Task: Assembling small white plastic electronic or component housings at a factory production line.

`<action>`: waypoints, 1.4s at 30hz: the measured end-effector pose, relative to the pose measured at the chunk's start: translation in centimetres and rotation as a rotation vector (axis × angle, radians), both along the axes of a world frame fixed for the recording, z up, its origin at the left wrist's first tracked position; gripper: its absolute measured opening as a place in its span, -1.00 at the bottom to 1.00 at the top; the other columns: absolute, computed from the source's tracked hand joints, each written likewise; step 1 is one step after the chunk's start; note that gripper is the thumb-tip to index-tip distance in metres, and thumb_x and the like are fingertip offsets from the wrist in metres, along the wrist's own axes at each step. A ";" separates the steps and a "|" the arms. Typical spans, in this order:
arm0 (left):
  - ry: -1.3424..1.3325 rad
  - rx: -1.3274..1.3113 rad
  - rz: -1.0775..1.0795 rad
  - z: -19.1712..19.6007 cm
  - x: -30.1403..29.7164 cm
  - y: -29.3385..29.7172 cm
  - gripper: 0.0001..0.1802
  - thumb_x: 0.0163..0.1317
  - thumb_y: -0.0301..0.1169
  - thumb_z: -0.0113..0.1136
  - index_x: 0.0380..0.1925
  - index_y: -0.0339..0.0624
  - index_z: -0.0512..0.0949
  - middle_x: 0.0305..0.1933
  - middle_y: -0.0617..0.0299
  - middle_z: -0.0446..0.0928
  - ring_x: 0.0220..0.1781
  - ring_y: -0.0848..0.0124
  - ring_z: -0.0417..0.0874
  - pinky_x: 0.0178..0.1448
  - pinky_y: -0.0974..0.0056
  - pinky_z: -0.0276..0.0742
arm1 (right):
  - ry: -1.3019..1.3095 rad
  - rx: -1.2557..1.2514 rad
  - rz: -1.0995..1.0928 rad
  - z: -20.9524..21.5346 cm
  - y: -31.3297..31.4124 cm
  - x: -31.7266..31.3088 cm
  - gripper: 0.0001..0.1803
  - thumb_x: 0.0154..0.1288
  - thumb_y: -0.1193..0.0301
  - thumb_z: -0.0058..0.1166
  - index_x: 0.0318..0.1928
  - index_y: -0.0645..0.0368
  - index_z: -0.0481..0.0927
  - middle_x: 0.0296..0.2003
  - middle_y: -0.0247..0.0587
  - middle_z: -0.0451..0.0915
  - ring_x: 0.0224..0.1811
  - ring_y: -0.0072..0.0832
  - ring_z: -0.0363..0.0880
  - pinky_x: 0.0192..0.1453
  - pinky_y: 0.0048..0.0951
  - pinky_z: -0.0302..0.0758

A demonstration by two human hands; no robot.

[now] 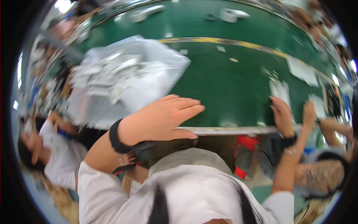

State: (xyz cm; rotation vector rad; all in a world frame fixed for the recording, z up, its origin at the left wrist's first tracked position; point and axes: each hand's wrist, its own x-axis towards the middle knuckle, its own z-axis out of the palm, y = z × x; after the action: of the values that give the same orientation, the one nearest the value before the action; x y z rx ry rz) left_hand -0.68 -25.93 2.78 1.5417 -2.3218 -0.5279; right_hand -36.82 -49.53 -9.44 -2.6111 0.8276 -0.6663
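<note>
My left hand (167,115) is raised over the near table edge, its fingers stretched out and holding nothing. A black band circles that wrist. Just beyond and to its left lies a large translucent plastic bag (160,61), with a heap of white plastic parts (112,72) on it. My right hand (282,116), also with a black wristband, is at the table's near edge on the right. Its fingers look apart, beside the near end of some white strips (279,90); blur hides whether they touch.
Another hand (308,114), apparently a co-worker's, is beside my right hand. White strips (302,71) lie farther right on the green table (220,86). Yellow-black tape (209,40) crosses it, with white rolls (228,15) beyond. A person in white (61,156) sits at left.
</note>
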 end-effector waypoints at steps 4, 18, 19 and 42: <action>-0.034 -0.219 0.377 2.9 5.7 2.2 -0.54 0.15 -0.31 0.29 0.06 -0.19 0.52 -0.04 0.13 0.62 -0.10 0.18 0.64 0.04 0.21 0.54 | -0.049 0.016 -0.046 1.5 1.4 -0.4 -0.86 0.22 0.70 -0.07 -0.24 0.25 0.38 0.16 0.03 0.47 0.34 -0.06 0.30 0.36 -0.23 0.20; -0.594 -0.170 0.672 -3.8 19.1 1.2 -0.73 0.05 -0.52 0.11 -0.19 -0.18 0.60 -0.19 0.08 0.61 -0.05 0.10 0.59 0.06 0.07 0.46 | -0.167 0.166 -0.067 4.0 7.7 6.1 -0.92 0.24 0.65 -0.02 -0.27 0.26 0.41 0.04 0.02 0.53 0.16 -0.06 0.46 0.26 -0.23 0.33; -0.563 -0.205 0.674 -3.5 19.0 1.4 -0.73 0.05 -0.55 0.11 -0.19 -0.18 0.59 -0.21 0.07 0.61 -0.07 0.10 0.59 0.04 0.08 0.45 | -0.157 0.157 -0.062 4.3 8.0 6.3 -0.92 0.24 0.64 -0.02 -0.27 0.26 0.42 0.04 0.01 0.53 0.16 -0.06 0.47 0.26 -0.24 0.33; 0.020 -0.358 0.278 -8.7 -8.4 -4.5 -0.61 0.00 -0.32 0.33 -0.12 -0.11 0.58 -0.01 0.19 0.52 0.12 0.15 0.48 0.21 0.04 0.36 | -0.365 0.228 -0.142 4.0 9.0 8.3 -0.92 0.06 0.62 0.19 -0.41 0.21 0.57 -0.33 -0.21 0.56 -0.24 -0.27 0.53 -0.17 -0.34 0.47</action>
State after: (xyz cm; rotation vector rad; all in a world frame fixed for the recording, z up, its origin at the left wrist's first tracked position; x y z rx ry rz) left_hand -9.03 -30.45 -5.94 1.6281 -2.0020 -0.0533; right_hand -28.50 -40.48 -5.40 -2.1555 0.9147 -0.9873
